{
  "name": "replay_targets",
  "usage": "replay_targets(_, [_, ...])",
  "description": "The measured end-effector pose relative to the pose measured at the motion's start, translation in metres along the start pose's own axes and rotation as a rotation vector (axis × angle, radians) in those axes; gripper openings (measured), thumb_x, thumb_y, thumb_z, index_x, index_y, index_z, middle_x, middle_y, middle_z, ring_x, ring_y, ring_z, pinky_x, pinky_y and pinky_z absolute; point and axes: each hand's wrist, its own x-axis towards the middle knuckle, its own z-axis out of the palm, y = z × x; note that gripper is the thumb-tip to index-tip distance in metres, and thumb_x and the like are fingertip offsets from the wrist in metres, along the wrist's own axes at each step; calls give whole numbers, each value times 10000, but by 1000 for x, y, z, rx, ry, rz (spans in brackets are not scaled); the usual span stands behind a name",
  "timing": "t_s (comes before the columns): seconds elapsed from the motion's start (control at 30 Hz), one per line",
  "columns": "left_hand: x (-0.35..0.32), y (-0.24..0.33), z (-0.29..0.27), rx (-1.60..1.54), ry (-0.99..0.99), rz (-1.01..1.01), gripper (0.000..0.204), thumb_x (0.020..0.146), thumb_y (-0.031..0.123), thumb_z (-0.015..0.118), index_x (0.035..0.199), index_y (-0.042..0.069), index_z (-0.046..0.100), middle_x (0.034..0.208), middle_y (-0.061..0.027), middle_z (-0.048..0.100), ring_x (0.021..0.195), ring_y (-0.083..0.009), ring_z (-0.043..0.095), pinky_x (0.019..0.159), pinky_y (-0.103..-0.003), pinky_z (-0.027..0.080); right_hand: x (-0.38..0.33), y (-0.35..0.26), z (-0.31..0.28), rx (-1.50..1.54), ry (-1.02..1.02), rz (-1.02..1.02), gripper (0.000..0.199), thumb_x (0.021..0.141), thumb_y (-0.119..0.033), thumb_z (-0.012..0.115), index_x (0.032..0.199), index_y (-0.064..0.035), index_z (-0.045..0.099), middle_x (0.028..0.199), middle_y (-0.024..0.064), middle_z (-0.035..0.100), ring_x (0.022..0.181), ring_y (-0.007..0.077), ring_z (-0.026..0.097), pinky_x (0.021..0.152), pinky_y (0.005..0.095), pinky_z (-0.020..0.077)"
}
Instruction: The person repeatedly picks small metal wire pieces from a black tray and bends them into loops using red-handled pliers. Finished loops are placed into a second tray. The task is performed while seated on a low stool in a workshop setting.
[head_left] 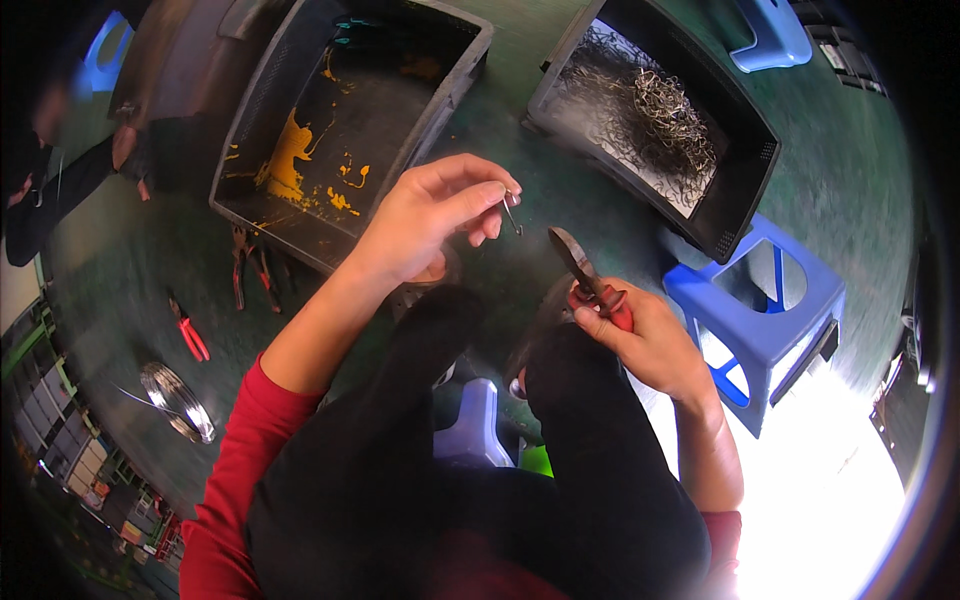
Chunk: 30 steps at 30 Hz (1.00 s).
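Note:
My left hand (pixel 425 215) pinches a thin wire hook (pixel 511 213) between thumb and fingers, its bent tip hanging down. A short gap to the right, my right hand (pixel 650 340) is closed round the red handles of pliers (pixel 578 262). The dark jaws of the pliers point up and left toward the hook without touching it; whether they are parted is hard to see. Beyond my right hand, a black crate (pixel 748 185) holds a tangled heap of metal hooks (pixel 672 115) on a white sheet.
A black crate (pixel 452 90) with yellow stains stands beyond my left hand. On the green floor at left lie dark-jawed pliers (pixel 240 245), red-handled pliers (pixel 192 338) and a wire coil (pixel 160 385). A blue stool (pixel 770 325) stands at right. Another person's hand (pixel 123 145) shows far left.

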Motion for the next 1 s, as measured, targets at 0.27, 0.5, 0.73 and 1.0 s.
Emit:
replay_targets(0.27, [-9, 0, 12, 297, -36, 321, 110, 923, -37, 573, 1003, -26, 647, 1075, -124, 615, 992, -264, 682, 861, -345, 558, -4, -1, 3, 8, -56, -21, 340, 932, -299, 635, 1094, -1, 610, 932, 136, 637, 865, 264, 596, 827, 355, 459])
replay_targets(0.5, [-15, 12, 17, 750, -119, 584, 152, 845, -109, 611, 967, -26, 647, 1068, -148, 626, 1008, -303, 692, 887, -363, 555, -8, -2, 7, -128, 67, -69, 340, 918, -302, 640, 1054, 8, 600, 926, 185, 621, 859, 368, 586, 795, 390, 462])
replay_targets(0.73, [-13, 11, 20, 757, -87, 670, 188, 803, -115, 684, 950, -3, 654, 1049, -115, 648, 995, -250, 697, 831, -318, 596, -9, -3, 7, -85, 18, -56, 344, 919, -305, 637, 1086, -6, 611, 956, 207, 647, 876, 407, 601, 804, 415, 470])
replay_targets(1.0, [-15, 8, 19, 769, -117, 665, 196, 806, -129, 655, 953, -3, 619, 1065, -148, 635, 1010, -305, 694, 873, -359, 560, -10, -6, 6, -78, 4, -42, 346, 918, -314, 639, 1091, -15, 623, 946, 218, 652, 884, 411, 607, 808, 419, 472])
